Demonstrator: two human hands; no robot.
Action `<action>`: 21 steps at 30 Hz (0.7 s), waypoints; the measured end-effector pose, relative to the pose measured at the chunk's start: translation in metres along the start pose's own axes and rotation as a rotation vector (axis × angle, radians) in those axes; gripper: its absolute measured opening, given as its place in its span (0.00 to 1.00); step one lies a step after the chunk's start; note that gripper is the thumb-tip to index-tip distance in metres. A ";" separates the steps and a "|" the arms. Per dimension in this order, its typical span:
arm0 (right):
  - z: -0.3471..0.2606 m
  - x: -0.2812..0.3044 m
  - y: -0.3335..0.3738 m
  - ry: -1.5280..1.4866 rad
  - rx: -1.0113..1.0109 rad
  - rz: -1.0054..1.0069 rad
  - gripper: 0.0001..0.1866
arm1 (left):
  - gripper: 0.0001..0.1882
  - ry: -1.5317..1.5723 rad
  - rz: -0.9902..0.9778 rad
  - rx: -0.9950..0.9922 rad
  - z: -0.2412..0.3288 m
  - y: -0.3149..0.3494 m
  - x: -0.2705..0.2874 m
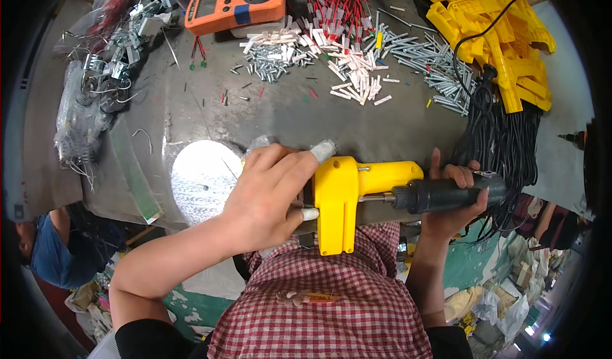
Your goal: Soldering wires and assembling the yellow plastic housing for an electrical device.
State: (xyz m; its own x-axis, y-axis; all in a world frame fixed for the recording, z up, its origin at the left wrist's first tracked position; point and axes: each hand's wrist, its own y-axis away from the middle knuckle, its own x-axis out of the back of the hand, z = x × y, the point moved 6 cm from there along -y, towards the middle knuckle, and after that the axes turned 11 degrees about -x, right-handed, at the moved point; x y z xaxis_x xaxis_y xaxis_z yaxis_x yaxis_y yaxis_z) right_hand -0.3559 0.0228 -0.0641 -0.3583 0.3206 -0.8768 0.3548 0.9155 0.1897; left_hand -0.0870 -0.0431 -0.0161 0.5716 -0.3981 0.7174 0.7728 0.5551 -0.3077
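Note:
My left hand (271, 193), with white coverings on some fingertips, grips a yellow plastic housing (338, 199) from its left side. The housing has a handle-like arm extending right, and a screw stands out by its upper corner. A black electric screwdriver (446, 194) lies level in my right hand (468, 187), fingers wrapped round its body. Its metal bit points left and reaches the housing's right side; the exact contact is hard to make out. Left of my left hand is a round, shiny whitish disc (205, 177), partly covered by the hand. Whether it joins the housing is hidden.
Long screws (433, 72), short screws (271, 62), white sleeves (357, 78) and red wires (331, 8) cover the table's far side. An orange multimeter (236, 5) sits far left. Yellow housings (503, 40) and black cables (503, 129) lie right, bagged parts (83, 104) left. People are at both sides.

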 end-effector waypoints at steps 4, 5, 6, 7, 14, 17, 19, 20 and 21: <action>0.000 -0.004 0.002 0.000 0.012 -0.001 0.21 | 0.46 -0.033 -0.042 0.027 -0.001 0.001 -0.002; -0.001 -0.009 0.003 0.000 0.029 0.006 0.21 | 0.46 -0.035 -0.038 0.034 -0.001 0.001 -0.002; -0.001 -0.012 0.003 0.003 0.025 0.006 0.21 | 0.46 -0.034 -0.036 0.037 -0.002 0.000 -0.001; -0.002 -0.016 0.003 0.026 0.039 -0.006 0.21 | 0.46 -0.041 -0.025 0.016 -0.002 -0.001 0.000; -0.001 -0.018 0.006 0.044 0.057 -0.020 0.21 | 0.49 -0.070 -0.001 -0.048 -0.002 0.003 -0.006; 0.002 -0.021 0.006 0.040 0.050 -0.039 0.21 | 0.50 -0.083 -0.049 -0.021 -0.004 0.006 -0.007; 0.002 -0.023 0.006 0.050 0.054 -0.048 0.21 | 0.51 -0.083 -0.085 -0.009 -0.002 0.006 -0.007; 0.002 -0.024 0.006 0.054 0.053 -0.052 0.21 | 0.52 -0.090 -0.118 0.010 -0.003 0.006 -0.008; 0.003 -0.025 0.006 0.059 0.052 -0.056 0.21 | 0.52 -0.088 -0.118 0.009 -0.004 0.006 -0.009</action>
State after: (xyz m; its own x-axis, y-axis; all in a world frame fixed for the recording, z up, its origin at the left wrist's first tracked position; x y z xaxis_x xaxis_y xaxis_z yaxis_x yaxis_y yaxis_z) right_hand -0.3423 0.0200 -0.0423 -0.4284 0.2848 -0.8576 0.3768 0.9189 0.1169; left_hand -0.0863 -0.0392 -0.0274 0.4498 -0.3958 0.8006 0.8307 0.5147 -0.2123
